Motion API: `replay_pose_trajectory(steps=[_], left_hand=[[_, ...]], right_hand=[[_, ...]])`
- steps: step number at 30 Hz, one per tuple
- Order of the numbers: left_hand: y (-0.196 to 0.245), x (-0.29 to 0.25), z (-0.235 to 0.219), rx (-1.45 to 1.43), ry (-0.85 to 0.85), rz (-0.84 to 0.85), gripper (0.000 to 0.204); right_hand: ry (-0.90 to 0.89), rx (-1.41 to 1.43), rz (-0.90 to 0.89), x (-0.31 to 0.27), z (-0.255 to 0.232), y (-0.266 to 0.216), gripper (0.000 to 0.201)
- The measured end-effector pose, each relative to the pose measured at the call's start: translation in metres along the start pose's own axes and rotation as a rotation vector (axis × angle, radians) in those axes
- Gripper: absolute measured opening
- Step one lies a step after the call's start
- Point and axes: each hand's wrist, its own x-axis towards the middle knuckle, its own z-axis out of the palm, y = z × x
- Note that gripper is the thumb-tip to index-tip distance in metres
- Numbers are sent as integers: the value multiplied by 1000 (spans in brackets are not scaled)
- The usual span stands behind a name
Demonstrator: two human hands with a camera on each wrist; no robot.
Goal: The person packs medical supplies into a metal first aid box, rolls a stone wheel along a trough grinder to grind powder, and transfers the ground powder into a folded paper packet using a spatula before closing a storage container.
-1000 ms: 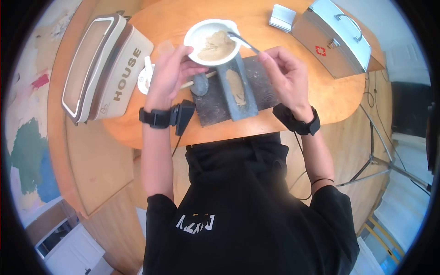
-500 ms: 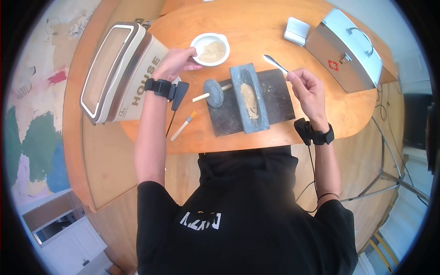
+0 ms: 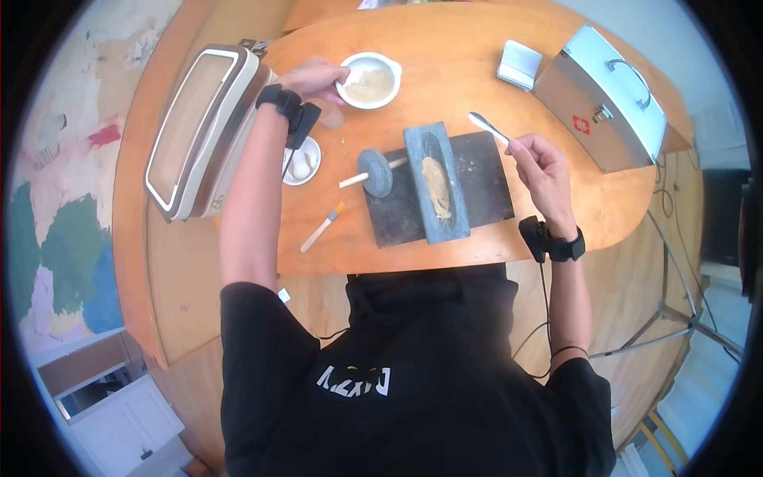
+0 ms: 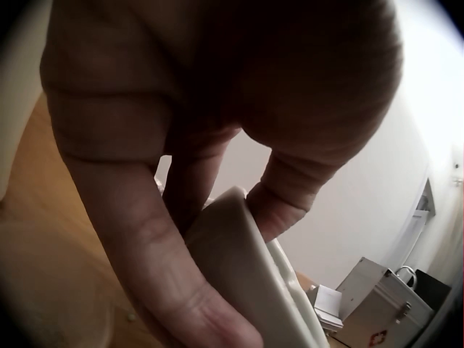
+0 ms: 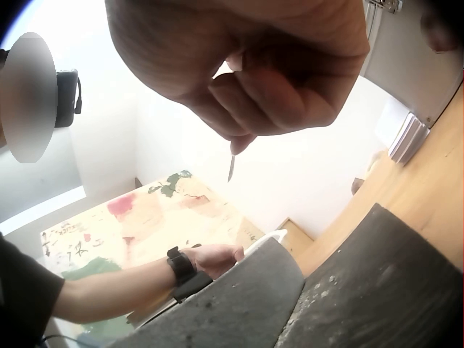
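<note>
At the far left of the table my left hand [image 3: 318,77] grips the rim of a white spouted bowl [image 3: 359,67] with tan powder [image 3: 369,87] inside. In the left wrist view its thumb and fingers lie on both sides of the bowl wall [image 4: 232,254]. My right hand [image 3: 544,171] pinches the handle of a small metal spoon [image 3: 486,125], held up to the right of a grey stone trough [image 3: 421,191]. More tan powder lies along the trough's hollow. The trough stands on a dark board [image 3: 489,183].
Left of the trough are a stone wheel [image 3: 373,173] on a wooden rod, a brush [image 3: 323,226] and a small white dish [image 3: 318,159]. A cream case [image 3: 203,131] stands at the left. A silver case [image 3: 600,103] and a white stack [image 3: 519,65] are at the back right.
The bowl was held up near my chest over the trough with the spoon in it. It has gone away to the back left, and the spoon has come out to the right.
</note>
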Motion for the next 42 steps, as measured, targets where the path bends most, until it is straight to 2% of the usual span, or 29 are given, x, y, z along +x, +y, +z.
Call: replay_pose_trajectory(steps=[1, 3, 7, 9, 12, 16, 25, 28, 30, 31, 33, 35, 37, 39, 42], left_hand=[[2, 5, -3, 3, -3, 7, 26], [7, 15, -11, 312, -69, 10, 21], [-10, 47, -17, 381, -65, -2, 21], [-12, 54, -19, 373, -185, -63, 21], [-19, 64, -19, 532, -148, -57, 21], [-23, 63, -22, 546, -175, -46, 19], [-28, 46, -17, 549, -64, -15, 22], [-31, 42, -25, 493, 11, 60, 27], [-41, 38, -33, 456, 138, 291, 39], [-37, 28, -33, 459, 141, 293, 39], [-24, -14, -28, 467, 199, 304, 51], [-24, -45, -12, 531, 244, 290, 58], [-33, -61, 3, 812, 259, 312, 59], [-48, -61, 8, 809, 241, 346, 57], [-57, -60, 8, 836, 296, 370, 52]], right_hand=[[7, -1, -4, -1, -3, 1, 19], [20, 21, 34, -4, -8, 2, 19], [36, -5, 50, -3, -14, 8, 19], [27, 13, 81, -2, -13, 9, 18], [20, 34, 105, 2, -11, 10, 18], [0, 9, 100, 6, -3, 9, 18], [-43, -7, 105, 4, 4, 7, 19], [-47, -17, 86, -2, 5, 6, 19], [-21, -73, 86, -7, 5, 5, 20], [-21, -70, 83, -9, 4, 5, 20], [-26, -64, 56, -14, 1, 8, 20], [25, -125, 44, -19, -1, 12, 19], [78, -201, 39, -24, -8, 18, 19], [139, -405, -4, -27, -11, 27, 19], [125, -433, 25, -38, -9, 30, 20]])
